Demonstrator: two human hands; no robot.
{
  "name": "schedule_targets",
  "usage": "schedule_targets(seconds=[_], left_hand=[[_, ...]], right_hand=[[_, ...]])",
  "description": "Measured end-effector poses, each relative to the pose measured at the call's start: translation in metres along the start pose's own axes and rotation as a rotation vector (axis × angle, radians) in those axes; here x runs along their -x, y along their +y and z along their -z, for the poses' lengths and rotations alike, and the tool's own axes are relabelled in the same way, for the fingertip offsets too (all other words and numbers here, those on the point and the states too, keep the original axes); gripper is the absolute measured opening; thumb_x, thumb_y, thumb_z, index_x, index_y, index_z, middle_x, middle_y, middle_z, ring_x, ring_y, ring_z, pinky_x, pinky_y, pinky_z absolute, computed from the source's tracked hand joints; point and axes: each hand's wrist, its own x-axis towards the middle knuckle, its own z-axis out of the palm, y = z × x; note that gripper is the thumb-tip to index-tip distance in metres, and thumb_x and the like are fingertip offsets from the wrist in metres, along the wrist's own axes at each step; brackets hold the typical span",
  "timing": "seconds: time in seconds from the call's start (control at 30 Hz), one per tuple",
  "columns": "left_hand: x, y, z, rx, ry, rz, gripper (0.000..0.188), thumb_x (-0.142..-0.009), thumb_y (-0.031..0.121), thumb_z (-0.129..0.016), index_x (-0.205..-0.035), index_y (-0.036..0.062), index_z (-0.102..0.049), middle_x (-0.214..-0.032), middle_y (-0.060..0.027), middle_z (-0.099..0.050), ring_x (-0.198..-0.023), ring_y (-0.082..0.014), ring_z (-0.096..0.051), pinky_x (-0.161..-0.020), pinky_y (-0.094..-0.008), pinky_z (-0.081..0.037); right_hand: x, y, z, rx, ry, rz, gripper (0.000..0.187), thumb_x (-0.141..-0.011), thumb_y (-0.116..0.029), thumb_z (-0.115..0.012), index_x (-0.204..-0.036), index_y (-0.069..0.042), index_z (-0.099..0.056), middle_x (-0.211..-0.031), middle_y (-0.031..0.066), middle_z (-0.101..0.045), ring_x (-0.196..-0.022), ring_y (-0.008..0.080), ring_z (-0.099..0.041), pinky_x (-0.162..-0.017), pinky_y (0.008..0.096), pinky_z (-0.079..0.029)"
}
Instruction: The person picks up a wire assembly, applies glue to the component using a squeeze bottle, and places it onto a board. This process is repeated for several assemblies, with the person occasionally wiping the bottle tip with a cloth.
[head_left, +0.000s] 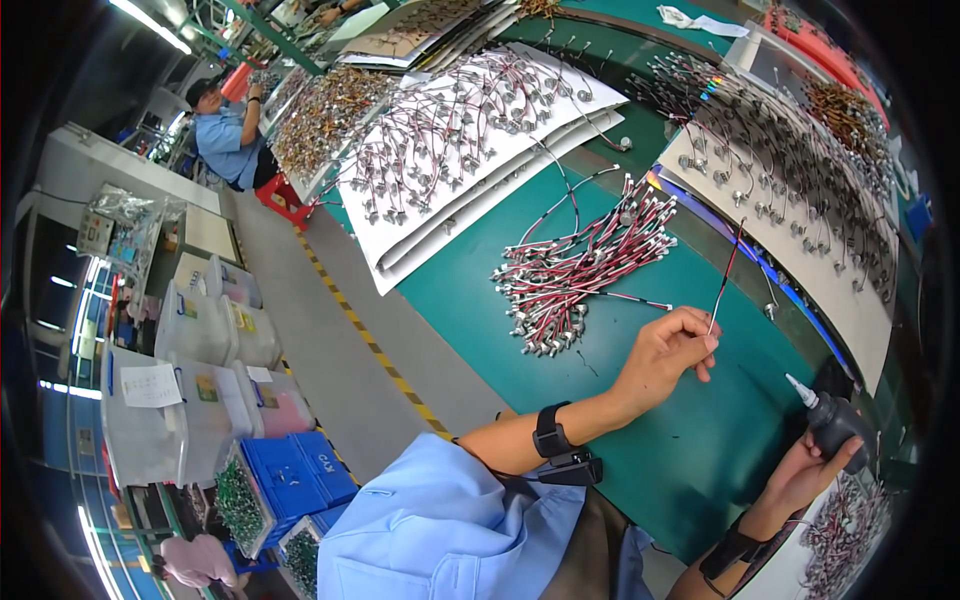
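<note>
My left hand point(672, 350) is closed in a pinch on a thin red-and-black wire lead point(726, 278), which stands up from the fingertips and leans slightly right. In my right hand point(803, 472) is a black squeeze bottle point(838, 430) with a pale pointed nozzle point(800, 390), tilted up and to the left. The nozzle and the wire lead are apart. Beyond my left hand, a heap of red, black and white wire leads point(600, 260) with small round metal parts lies on the green tabletop point(480, 320).
White boards point(400, 255) carrying rows of wired metal parts lie far left. Stacked grey boards point(850, 320) with similar parts stand on the right. More leads point(845, 540) lie near my right forearm. A seated co-worker point(228, 135), plastic bins point(145, 420) and blue crates point(295, 475) are at left.
</note>
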Motion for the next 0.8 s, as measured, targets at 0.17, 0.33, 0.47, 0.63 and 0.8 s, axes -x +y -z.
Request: schedule_targets(seconds=[0.17,0.33,0.47,0.63,0.8], left_hand=[[-0.001,-0.001,-0.002,0.013,-0.033,0.088,0.009,-0.084,0.006,-0.052,-0.089,-0.0017,-0.052,-0.101,-0.0106,-0.049,-0.075,-0.0146,-0.056,-0.061,-0.0261,-0.050],[-0.001,-0.008,-0.006,0.051,-0.011,0.075,0.012,-0.083,0.002,-0.052,-0.095,-0.0026,-0.052,-0.105,-0.0094,-0.048,-0.084,-0.0169,-0.058,-0.068,-0.0268,-0.051],[0.000,-0.007,-0.006,0.074,-0.021,0.070,0.017,-0.082,-0.003,-0.051,-0.098,-0.0047,-0.051,-0.103,-0.0079,-0.045,-0.084,-0.0167,-0.058,-0.069,-0.0251,-0.050],[0.002,-0.006,-0.005,0.004,-0.034,0.067,0.018,-0.082,-0.004,-0.049,-0.100,-0.0046,-0.050,-0.103,-0.0080,-0.047,-0.089,-0.0184,-0.058,-0.069,-0.0254,-0.051],[0.004,-0.008,-0.008,0.007,-0.027,0.079,0.017,-0.082,-0.005,-0.049,-0.100,-0.0036,-0.049,-0.103,-0.0092,-0.050,-0.089,-0.0202,-0.059,-0.069,-0.0267,-0.051]], right_hand=[[0.001,0.000,-0.004,0.013,0.016,0.002,0.035,-0.088,-0.027,-0.049,-0.108,0.001,-0.043,-0.100,0.0098,-0.049,-0.059,0.0068,-0.034,-0.054,0.0183,-0.034],[-0.001,0.002,0.001,0.012,0.021,0.010,0.041,-0.088,-0.029,-0.050,-0.113,0.002,-0.039,-0.104,0.0123,-0.048,-0.059,0.0064,-0.036,-0.055,0.0174,-0.034],[-0.002,0.003,0.007,0.039,0.004,0.032,0.056,-0.086,-0.031,-0.051,-0.124,0.004,-0.031,-0.112,0.0173,-0.046,-0.059,0.0057,-0.039,-0.055,0.0162,-0.035],[0.001,0.005,0.004,0.032,-0.029,0.026,0.056,-0.086,-0.032,-0.051,-0.125,0.003,-0.031,-0.114,0.0182,-0.045,-0.061,0.0062,-0.041,-0.055,0.0159,-0.035],[-0.004,-0.005,0.030,-0.009,-0.162,-0.028,0.056,-0.086,-0.033,-0.050,-0.125,0.003,-0.030,-0.115,0.0196,-0.043,-0.080,0.0118,-0.050,-0.069,0.0201,-0.042]])
